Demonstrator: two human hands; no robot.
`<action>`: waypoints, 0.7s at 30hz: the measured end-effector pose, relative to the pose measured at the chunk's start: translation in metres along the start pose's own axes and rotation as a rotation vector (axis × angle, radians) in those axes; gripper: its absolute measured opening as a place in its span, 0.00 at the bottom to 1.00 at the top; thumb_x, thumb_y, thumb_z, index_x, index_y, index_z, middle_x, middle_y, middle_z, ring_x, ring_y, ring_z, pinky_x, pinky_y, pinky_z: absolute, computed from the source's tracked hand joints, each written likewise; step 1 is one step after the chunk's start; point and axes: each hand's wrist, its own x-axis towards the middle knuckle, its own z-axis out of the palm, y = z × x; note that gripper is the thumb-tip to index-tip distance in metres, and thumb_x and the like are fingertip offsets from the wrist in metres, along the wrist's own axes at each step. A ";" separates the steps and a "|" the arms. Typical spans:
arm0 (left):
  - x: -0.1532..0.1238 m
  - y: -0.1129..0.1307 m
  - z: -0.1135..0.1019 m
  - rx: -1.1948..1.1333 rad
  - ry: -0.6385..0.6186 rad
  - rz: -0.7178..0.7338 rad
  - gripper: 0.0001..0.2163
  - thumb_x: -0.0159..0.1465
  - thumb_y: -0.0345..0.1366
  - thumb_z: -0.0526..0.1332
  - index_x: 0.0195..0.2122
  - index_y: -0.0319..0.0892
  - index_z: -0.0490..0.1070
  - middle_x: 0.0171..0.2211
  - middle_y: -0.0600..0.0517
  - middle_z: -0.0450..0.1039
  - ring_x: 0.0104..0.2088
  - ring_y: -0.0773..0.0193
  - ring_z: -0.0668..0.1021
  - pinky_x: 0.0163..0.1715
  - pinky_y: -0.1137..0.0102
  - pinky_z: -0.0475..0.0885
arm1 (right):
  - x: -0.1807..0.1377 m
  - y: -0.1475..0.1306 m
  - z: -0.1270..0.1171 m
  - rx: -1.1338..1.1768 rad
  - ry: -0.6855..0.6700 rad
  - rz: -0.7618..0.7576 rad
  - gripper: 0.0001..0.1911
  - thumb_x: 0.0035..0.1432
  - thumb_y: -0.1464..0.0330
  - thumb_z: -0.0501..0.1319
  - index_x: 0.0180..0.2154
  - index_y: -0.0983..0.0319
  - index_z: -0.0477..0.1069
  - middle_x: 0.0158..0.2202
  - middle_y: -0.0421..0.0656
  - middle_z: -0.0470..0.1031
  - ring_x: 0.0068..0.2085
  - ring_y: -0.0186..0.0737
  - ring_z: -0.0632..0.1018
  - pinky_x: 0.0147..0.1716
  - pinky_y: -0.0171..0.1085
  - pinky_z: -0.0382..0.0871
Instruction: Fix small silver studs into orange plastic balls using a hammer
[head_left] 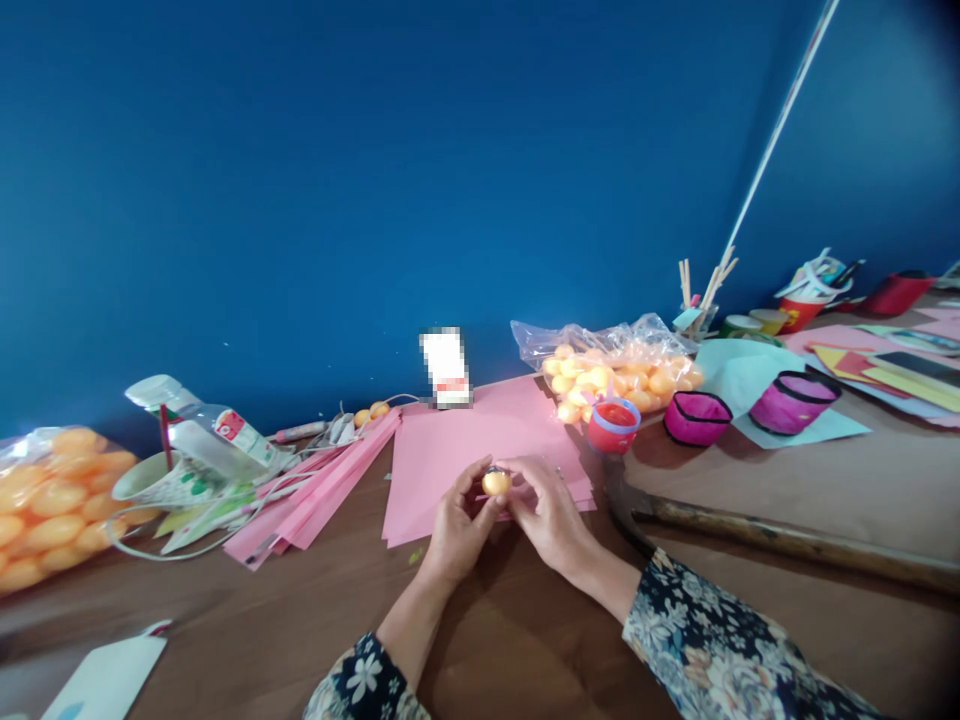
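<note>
Between the fingertips of both hands is a small yellow-orange ball (496, 484) with a dark patch along its top; what that patch is, I cannot make out. My left hand (460, 525) pinches the ball from the left, thumb at its lower side. From the right, my right hand (550, 512) closes its thumb and fingers around the same ball. Both hands are over the front part of a stack of pink paper sheets (465, 440). Just beyond my right hand stands a small red pot with a lilac rim (613, 426).
Clear bags of orange balls lie at right (600, 375) and left (60, 500). A long wooden-handled tool (787, 540) lies near my right forearm. Two magenta rings (697, 417) stand behind it. Pink strips (315, 500) and a tilted plastic bottle (217, 440) are at left.
</note>
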 end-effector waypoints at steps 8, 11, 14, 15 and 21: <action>0.002 -0.008 -0.005 0.109 0.025 0.037 0.21 0.57 0.38 0.59 0.51 0.41 0.63 0.50 0.44 0.68 0.49 0.54 0.71 0.45 0.61 0.70 | -0.001 0.003 0.004 0.035 0.008 0.053 0.19 0.52 0.74 0.57 0.47 0.58 0.64 0.43 0.45 0.68 0.37 0.37 0.73 0.36 0.38 0.73; 0.002 -0.005 -0.004 0.097 0.001 0.045 0.20 0.58 0.38 0.58 0.51 0.42 0.62 0.51 0.45 0.67 0.50 0.55 0.70 0.45 0.62 0.70 | -0.001 0.004 0.004 0.049 0.008 0.060 0.18 0.52 0.73 0.57 0.46 0.59 0.64 0.42 0.46 0.69 0.38 0.38 0.73 0.35 0.38 0.73; 0.001 0.001 -0.001 0.069 -0.012 0.034 0.20 0.58 0.39 0.58 0.51 0.42 0.62 0.50 0.45 0.67 0.49 0.55 0.71 0.43 0.63 0.71 | -0.001 0.004 0.003 0.042 0.002 0.044 0.16 0.52 0.73 0.57 0.45 0.58 0.65 0.42 0.46 0.69 0.40 0.39 0.73 0.37 0.39 0.73; 0.000 0.003 0.000 0.057 -0.018 0.025 0.20 0.58 0.40 0.58 0.51 0.42 0.61 0.50 0.45 0.67 0.49 0.55 0.71 0.42 0.64 0.72 | -0.001 0.005 0.003 0.041 0.000 0.041 0.17 0.53 0.74 0.56 0.46 0.58 0.65 0.43 0.46 0.70 0.40 0.40 0.73 0.38 0.40 0.73; -0.001 0.006 0.000 0.066 0.001 0.006 0.22 0.56 0.40 0.60 0.52 0.40 0.61 0.47 0.42 0.69 0.46 0.55 0.73 0.40 0.64 0.74 | -0.001 0.001 0.001 -0.025 -0.009 -0.001 0.19 0.53 0.76 0.55 0.47 0.57 0.64 0.44 0.45 0.70 0.44 0.42 0.72 0.44 0.44 0.69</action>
